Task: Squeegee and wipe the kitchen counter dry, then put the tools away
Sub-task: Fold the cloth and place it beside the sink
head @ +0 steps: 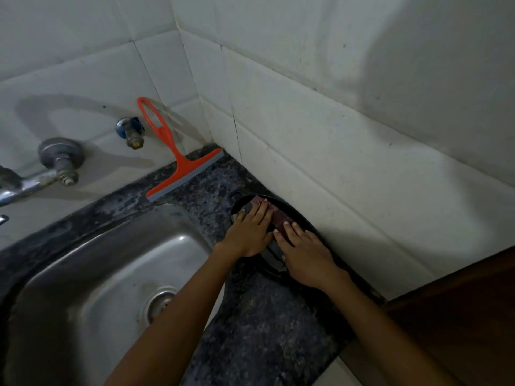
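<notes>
Pressing both flat, open hands, left hand (249, 231) and right hand (305, 254), on the maroon cloth (280, 220) in a black holder (303, 218) right of the sink (111, 274), we see the squeegee (178, 162) propped behind the sink on the surface (264, 316).

- Open dark counter (267, 316) near the front edge, between sink (106, 274) and tiled wall (348, 176).
- Further back, blocked by a black tray (303, 221) against the wall, both hands flat upon it.
- Back corner taken by the orange squeegee (178, 165), leaning on the tiles.
- Wooden panel (459, 316) closing off the right.
</notes>
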